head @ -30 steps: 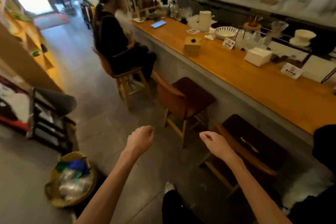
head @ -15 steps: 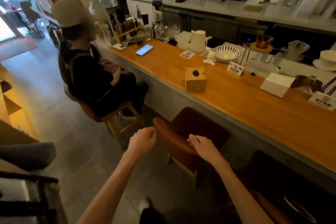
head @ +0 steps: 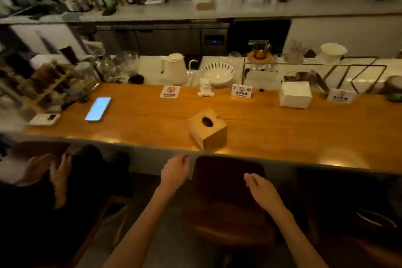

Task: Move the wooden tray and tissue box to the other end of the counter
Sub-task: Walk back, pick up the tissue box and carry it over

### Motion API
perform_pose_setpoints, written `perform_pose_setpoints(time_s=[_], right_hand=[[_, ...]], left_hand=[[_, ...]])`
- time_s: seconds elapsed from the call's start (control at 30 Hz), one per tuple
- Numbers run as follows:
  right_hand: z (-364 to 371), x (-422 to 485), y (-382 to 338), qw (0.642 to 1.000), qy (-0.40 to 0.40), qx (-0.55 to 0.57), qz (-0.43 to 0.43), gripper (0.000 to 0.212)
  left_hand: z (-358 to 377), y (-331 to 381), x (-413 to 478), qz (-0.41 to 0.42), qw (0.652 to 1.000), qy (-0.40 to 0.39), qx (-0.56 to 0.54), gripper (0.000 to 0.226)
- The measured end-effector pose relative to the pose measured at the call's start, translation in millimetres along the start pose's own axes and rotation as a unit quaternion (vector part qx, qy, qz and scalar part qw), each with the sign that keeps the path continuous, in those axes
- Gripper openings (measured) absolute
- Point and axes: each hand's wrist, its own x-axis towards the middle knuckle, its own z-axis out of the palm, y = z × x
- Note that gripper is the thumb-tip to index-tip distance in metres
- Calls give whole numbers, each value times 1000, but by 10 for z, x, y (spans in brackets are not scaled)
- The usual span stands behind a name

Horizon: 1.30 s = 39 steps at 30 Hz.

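Note:
A square wooden tissue box (head: 207, 129) with a dark oval hole in its top stands near the front edge of the long wooden counter (head: 282, 135). My left hand (head: 175, 169) hovers just below and left of the box, in front of the counter's edge, its fingers loosely curled and holding nothing. My right hand (head: 260, 188) hangs lower, over a dark chair seat (head: 228, 180), fingers loosely together and holding nothing. I see no wooden tray that I can tell apart.
A lit phone (head: 98, 108), small signs (head: 170, 91), a white figurine (head: 205, 88), a white box (head: 295, 95), a kettle (head: 173, 69) and a bowl (head: 218, 72) line the counter's back. A seated person (head: 54, 180) is at the left. Chairs stand below the counter.
My view has swung to face the counter squarely and come closer. Both hands have risen toward the counter's edge, and the tissue box now lies just beyond my left hand.

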Motion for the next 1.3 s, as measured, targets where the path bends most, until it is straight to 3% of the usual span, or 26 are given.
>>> perform_pose_setpoints(time_s=[0.13, 0.27, 0.47, 0.63, 0.7, 0.83, 0.97, 1.1, 1.2, 1.3], right_hand=[[-37, 471, -228, 999, 30, 5, 12, 38], [83, 1035, -769, 993, 98, 64, -18, 39], [311, 1537, -1354, 972, 198, 128, 26, 62], [569, 1783, -1471, 950, 253, 164, 74, 46], [686, 1813, -1446, 937, 291, 172, 87, 41], [787, 1871, -1369, 912, 284, 265, 133, 50], [806, 1894, -1372, 891, 280, 328, 140, 44], [806, 1777, -1488, 850, 327, 385, 149, 27], [827, 1526, -1504, 820, 362, 414, 159, 38], [749, 1141, -1478, 817, 343, 437, 157, 56]], left_hand=[[-121, 190, 630, 47, 998, 20, -46, 11], [-190, 225, 1133, 37, 993, 17, -107, 23], [-171, 150, 1805, 31, 994, -66, -80, 56], [-23, 2, 2190, 89, 980, -179, 5, 51], [15, -84, 2236, 66, 979, -190, -40, 54], [41, -239, 2174, -29, 958, -230, -170, 64], [136, -163, 2103, -99, 954, -215, -184, 79], [153, 38, 1970, -95, 955, -180, -216, 82], [108, 230, 1916, -84, 929, -206, -297, 92], [106, 394, 1853, -37, 908, -244, -337, 86]])
